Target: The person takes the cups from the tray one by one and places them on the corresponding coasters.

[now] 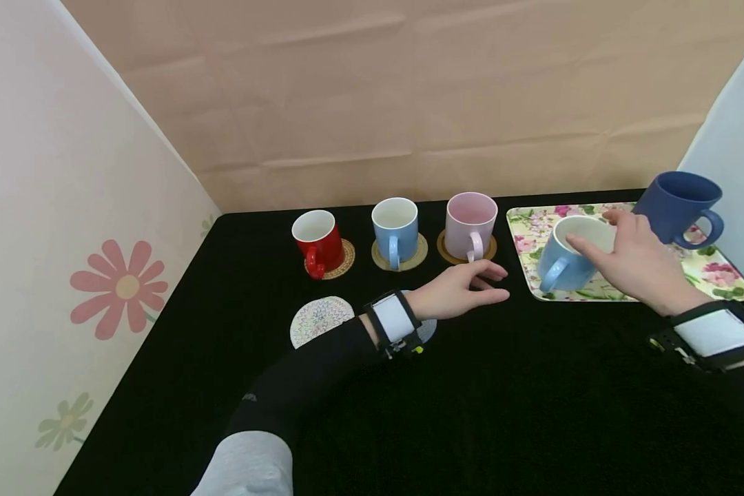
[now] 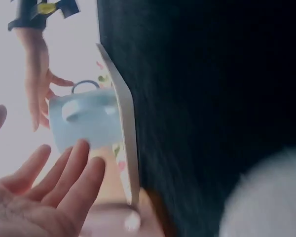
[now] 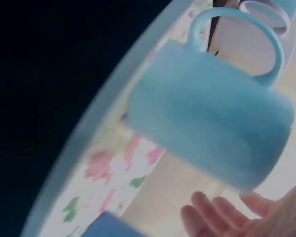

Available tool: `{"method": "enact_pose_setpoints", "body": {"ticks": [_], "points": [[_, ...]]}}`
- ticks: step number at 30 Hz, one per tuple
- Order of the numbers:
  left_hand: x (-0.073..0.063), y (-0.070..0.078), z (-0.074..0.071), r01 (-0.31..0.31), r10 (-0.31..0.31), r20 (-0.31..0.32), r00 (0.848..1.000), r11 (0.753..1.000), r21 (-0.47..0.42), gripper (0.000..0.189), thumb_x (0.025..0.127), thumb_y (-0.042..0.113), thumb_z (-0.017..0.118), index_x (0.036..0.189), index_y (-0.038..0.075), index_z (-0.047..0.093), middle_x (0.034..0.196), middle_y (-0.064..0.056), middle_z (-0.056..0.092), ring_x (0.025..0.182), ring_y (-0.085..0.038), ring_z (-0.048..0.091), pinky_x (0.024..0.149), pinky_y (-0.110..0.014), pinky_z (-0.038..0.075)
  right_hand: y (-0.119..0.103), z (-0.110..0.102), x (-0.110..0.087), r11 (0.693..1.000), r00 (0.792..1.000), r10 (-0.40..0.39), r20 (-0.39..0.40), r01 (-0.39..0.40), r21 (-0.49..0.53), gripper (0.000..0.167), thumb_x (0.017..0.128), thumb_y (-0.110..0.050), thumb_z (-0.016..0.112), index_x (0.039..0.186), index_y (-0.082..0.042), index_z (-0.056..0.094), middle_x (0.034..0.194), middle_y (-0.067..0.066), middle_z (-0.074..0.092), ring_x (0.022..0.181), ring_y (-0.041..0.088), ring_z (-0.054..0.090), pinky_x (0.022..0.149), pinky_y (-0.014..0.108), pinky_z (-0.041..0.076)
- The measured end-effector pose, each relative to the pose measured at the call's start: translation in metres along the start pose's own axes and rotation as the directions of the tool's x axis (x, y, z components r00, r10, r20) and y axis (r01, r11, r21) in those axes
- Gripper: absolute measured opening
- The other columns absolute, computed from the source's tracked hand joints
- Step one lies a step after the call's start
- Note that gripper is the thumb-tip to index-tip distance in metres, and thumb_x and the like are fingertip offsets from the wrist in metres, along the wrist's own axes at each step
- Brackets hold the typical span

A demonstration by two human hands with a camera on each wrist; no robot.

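Observation:
My right hand is at the rim of a light blue mug standing upright on a floral tray. Its thumb extends over the mug's mouth in the head view; the fingers look loosely spread and not closed round the mug in the right wrist view. Behind that hand, a dark blue mug stands on the tray's right side. My left hand hovers with nothing in it, fingers relaxed, in front of a pink mug on a brown coaster. Whether it touches that mug's handle, I cannot tell.
Left of the pink mug stand another light blue mug on a beige coaster and a red mug on a woven coaster. A white patterned coaster and a grey-blue coaster lie nearer, partly hidden by my left arm.

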State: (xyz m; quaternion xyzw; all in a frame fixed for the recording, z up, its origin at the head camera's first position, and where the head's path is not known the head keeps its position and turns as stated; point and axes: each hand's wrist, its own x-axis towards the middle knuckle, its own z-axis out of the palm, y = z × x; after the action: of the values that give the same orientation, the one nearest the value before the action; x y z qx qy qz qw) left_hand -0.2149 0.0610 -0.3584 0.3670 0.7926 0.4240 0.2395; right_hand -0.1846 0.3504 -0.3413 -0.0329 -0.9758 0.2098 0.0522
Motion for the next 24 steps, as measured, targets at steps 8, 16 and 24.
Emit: {"method": "enact_pose_setpoints", "body": {"ticks": [8, 16, 24], "points": [[0.052, 0.008, 0.031, 0.033, -0.058, -0.156, 0.986, 0.987, -0.156, 0.031, 0.097, 0.026, 0.061, 0.123, 0.007, 0.059, 0.104, 0.005, 0.060, 0.091, -0.001, 0.056, 0.077, -0.013, 0.046, 0.047, -0.005, -0.012, 0.996, 0.967, -0.065, 0.245, 0.049, 0.072, 0.076, 0.098, -0.043, 0.054, 0.130, 0.022, 0.032, 0.112, 0.039, 0.047, 0.093, 0.048, 0.055, 0.063, 0.046, 0.053], [0.085, 0.014, 0.048, 0.085, -0.132, -0.243, 0.961, 0.977, -0.194, 0.023, 0.093, 0.028, 0.067, 0.106, 0.008, 0.065, 0.090, 0.006, 0.060, 0.081, -0.004, 0.055, 0.067, -0.016, 0.046, 0.057, 0.014, -0.015, 0.980, 0.923, -0.197, 0.331, 0.192, 0.049, 0.033, 0.087, -0.032, 0.074, 0.097, -0.004, 0.061, 0.080, 0.000, 0.060, 0.069, 0.015, 0.055, 0.058, 0.030, 0.046], [0.100, 0.015, 0.057, 0.103, -0.138, -0.207, 0.969, 0.980, -0.169, 0.021, 0.093, 0.027, 0.068, 0.090, 0.006, 0.070, 0.073, 0.005, 0.064, 0.073, -0.002, 0.056, 0.060, -0.016, 0.044, 0.055, 0.023, -0.009, 0.958, 0.915, -0.244, 0.321, 0.278, -0.064, 0.022, 0.082, -0.026, 0.078, 0.077, -0.014, 0.060, 0.067, -0.007, 0.054, 0.058, 0.012, 0.048, 0.054, 0.028, 0.040]]}}
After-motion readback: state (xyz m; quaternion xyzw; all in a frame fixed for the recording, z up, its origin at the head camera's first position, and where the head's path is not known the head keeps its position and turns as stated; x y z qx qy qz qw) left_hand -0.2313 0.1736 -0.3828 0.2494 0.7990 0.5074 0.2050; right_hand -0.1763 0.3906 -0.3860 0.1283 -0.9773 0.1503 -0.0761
